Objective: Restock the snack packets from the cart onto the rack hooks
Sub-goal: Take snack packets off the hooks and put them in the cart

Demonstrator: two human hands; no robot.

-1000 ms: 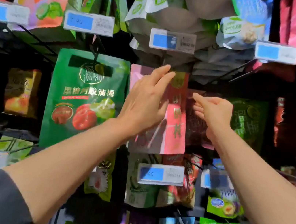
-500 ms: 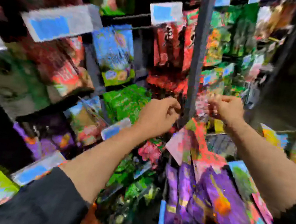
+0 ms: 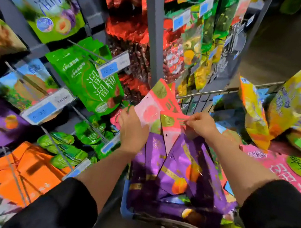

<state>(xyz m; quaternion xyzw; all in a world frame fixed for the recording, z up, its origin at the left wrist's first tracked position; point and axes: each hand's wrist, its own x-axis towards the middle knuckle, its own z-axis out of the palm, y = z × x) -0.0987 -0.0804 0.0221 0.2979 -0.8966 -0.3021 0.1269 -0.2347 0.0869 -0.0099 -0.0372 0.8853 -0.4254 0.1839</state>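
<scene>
Packed snack rack [image 3: 153,36] on the left, cart [image 3: 202,98] (heaped with purple bags) near; left hand [image 3: 131,130] grips one pink packet [image 3: 153,104], right hand [image 3: 202,125] pinches another pink packet [image 3: 171,128].

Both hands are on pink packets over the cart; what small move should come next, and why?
Probably lift the pink packets clear of the cart. The left hand grips one and the right hand pinches another's top, but both packets sit low among the purple packets.
</scene>
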